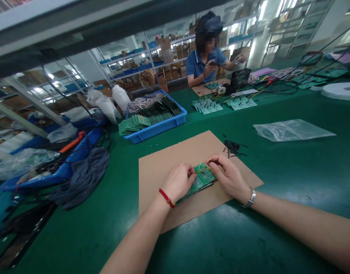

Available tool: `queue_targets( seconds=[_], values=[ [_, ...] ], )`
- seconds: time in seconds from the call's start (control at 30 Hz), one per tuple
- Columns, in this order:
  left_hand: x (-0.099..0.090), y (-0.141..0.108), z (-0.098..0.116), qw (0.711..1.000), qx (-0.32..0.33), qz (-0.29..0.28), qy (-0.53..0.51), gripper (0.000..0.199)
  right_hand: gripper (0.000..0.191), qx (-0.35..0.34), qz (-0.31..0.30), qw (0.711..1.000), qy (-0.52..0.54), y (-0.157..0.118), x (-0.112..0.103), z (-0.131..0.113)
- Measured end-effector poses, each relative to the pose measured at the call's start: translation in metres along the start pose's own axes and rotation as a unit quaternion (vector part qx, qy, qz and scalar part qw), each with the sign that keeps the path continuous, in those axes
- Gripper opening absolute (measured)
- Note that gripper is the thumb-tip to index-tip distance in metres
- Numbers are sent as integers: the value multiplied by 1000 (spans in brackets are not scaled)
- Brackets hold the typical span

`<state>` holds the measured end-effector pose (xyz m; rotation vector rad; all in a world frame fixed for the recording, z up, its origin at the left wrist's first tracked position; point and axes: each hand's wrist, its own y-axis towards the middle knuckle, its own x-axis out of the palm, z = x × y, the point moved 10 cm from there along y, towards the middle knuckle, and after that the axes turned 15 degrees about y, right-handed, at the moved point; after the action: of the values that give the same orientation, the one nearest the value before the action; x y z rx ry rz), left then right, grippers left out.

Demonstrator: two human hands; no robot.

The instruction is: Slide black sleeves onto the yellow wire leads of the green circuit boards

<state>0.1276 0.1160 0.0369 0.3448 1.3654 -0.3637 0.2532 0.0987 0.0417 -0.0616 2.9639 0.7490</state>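
Observation:
A small stack of green circuit boards (203, 177) lies on a brown cardboard sheet (160, 161). A thin yellow wire (202, 169) crosses the top board between my hands. My left hand (179, 180), with a red cord bracelet at the wrist, is closed at the boards' left side, thumb and fingers pinching the wire. On the other side my right hand (228, 176) has its fingertips pinched at the wire's far end. A dark bit there is too small to make out. Just beyond my right hand lies a pile of short black tubes (233, 147).
A blue tray (157, 133) full of circuit boards stands behind the cardboard. A clear plastic bag (293, 130) lies to the right. Across the green table, a person (205, 62) sits behind more boards (207, 106). At left are a dark cloth (85, 179) and a cluttered blue bin (57, 165).

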Motion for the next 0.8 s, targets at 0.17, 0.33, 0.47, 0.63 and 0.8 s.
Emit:
queue_targets(
  seconds=[0.17, 0.33, 0.47, 0.63, 0.8],
  values=[
    [2, 1, 3, 998, -2, -19, 57, 14, 12, -40, -56, 998, -1, -9, 14, -8],
    [12, 3, 14, 989, 22, -13, 147, 21, 11, -33, -53, 998, 4, -5, 14, -4],
    [17, 2, 13, 988, 24, -2, 154, 15, 11, -15, -28, 1000, 1, -3, 7, 3],
    [11, -6, -9, 999, -31, 9, 22, 18, 13, 13, 6, 1000, 8, -3, 0, 12],
    [13, -20, -26, 959, -59, 30, -275, 8, 15, 47, 15, 998, 51, -3, -1, 23]
  ],
)
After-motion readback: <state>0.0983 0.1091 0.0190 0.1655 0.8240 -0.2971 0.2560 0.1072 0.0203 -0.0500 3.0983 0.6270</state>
